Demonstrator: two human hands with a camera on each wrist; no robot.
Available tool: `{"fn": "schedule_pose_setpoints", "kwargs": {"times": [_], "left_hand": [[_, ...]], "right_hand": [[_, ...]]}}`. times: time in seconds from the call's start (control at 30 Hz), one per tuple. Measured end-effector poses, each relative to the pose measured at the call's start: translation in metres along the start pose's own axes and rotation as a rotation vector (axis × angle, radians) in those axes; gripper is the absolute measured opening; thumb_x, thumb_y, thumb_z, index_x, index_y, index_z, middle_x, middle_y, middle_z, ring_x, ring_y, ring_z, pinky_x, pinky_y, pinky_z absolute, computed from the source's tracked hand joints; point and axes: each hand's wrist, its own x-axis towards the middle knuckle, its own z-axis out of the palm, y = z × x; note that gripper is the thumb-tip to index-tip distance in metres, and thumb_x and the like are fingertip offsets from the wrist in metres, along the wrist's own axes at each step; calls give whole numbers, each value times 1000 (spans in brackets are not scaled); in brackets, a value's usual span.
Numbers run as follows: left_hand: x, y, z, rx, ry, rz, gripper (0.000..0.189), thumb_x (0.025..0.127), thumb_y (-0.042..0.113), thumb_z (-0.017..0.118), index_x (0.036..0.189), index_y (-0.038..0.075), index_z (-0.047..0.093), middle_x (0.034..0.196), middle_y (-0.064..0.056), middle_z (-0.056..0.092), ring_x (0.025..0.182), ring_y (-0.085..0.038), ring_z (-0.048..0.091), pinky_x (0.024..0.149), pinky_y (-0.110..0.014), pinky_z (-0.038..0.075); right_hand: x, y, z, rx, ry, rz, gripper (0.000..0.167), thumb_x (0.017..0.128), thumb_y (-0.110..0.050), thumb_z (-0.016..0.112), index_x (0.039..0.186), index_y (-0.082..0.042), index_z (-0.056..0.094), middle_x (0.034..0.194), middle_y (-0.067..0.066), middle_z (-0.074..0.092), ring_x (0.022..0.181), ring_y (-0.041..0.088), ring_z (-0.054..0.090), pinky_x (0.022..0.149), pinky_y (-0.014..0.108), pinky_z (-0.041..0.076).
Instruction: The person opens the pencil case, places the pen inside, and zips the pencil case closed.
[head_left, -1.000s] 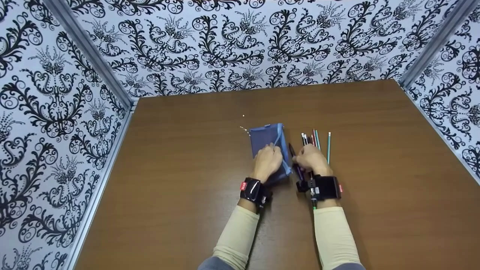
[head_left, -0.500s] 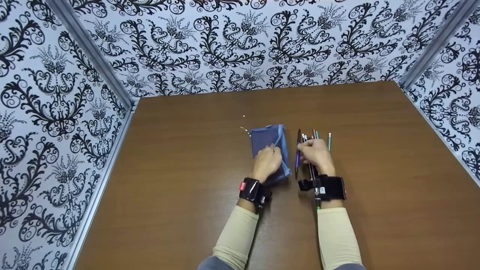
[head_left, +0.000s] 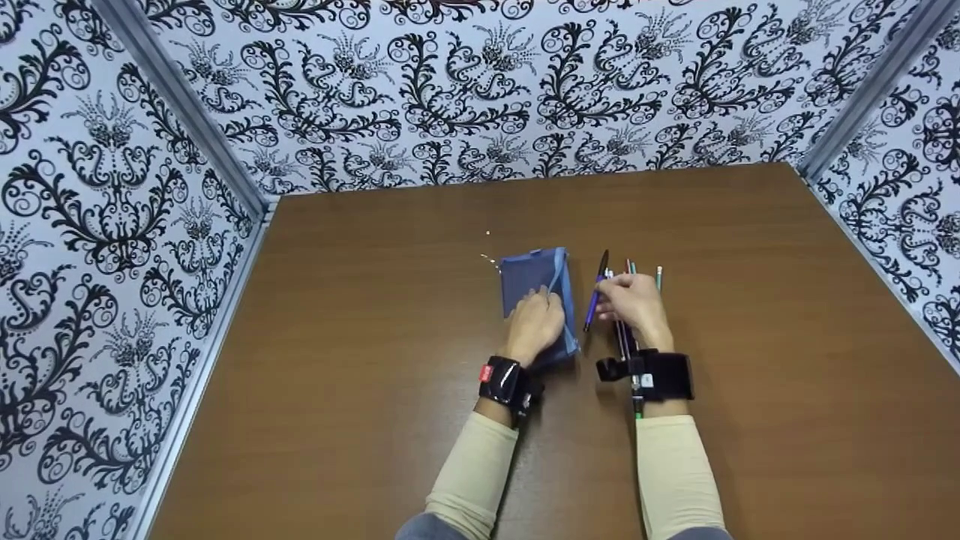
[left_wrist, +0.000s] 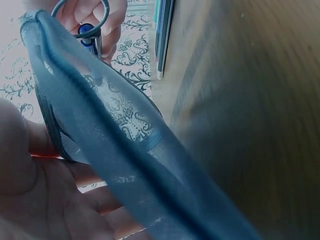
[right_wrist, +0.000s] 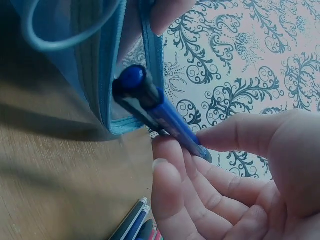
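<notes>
A blue mesh zip pouch (head_left: 519, 283) lies on the table, its zipper side facing right. My left hand (head_left: 535, 322) grips the pouch; in the left wrist view its fingers (left_wrist: 95, 195) show behind the mesh. Seen from the right wrist, the zipper (right_wrist: 114, 65) is parted and the mouth gapes. Between thumb and fingertips my right hand (head_left: 636, 306) pinches a blue pen (head_left: 592, 310) with a dark clip. The pen is tilted, and its blue button end (right_wrist: 132, 76) overlaps the pouch opening in the right wrist view.
Several pencils and pens (head_left: 621, 339) lie bunched under and beside my right hand, partly hidden by it. A teal pencil (head_left: 659, 277) lies slightly apart to the right. Patterned wall panels (head_left: 480, 90) enclose the brown table (head_left: 360, 337) at the back and sides.
My right hand has moved from low beside the pouch to a little farther up the table, and the blue pen has swung upright, then tilted rightward. The left hand and pouch stay nearly still.
</notes>
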Motion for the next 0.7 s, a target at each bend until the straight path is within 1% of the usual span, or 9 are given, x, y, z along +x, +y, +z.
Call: {"fn": "schedule_pose_setpoints", "kwargs": {"times": [0.1,0.27,0.4,0.53,0.7], "left_hand": [[0,0,0,1,7,7,55,104,30,27,144,0,48,145,-21,50,132,-35,51,110,-46,40],[-1,2,-1,-12,-14,8,55,105,30,27,147,-2,43,150,-23,44,139,-35,43,115,-44,34],[-1,2,-2,-11,-22,-1,56,105,32,27,147,-2,42,151,-22,42,141,-35,41,116,-44,32],[-1,2,-1,-13,-22,-7,56,105,32,26,147,-1,43,152,-21,41,141,-34,40,116,-44,32],[-1,1,-1,-3,-29,-15,57,105,34,25,148,0,42,153,-20,41,141,-33,40,115,-44,32]], "right_hand": [[0,-1,1,21,-2,5,34,97,-7,54,121,17,56,76,1,62,60,8,64,59,21,56],[1,-1,1,21,-3,2,36,98,-7,53,124,18,55,76,2,63,60,8,64,61,21,57],[2,-1,2,16,1,-6,37,97,-7,53,125,18,55,76,2,64,61,9,66,61,21,57],[2,-1,4,43,6,-8,38,96,-6,54,125,18,55,74,2,65,63,11,67,61,22,57],[1,-2,4,22,-3,-17,37,97,-7,55,124,17,56,77,3,66,63,10,67,63,23,58]]}}
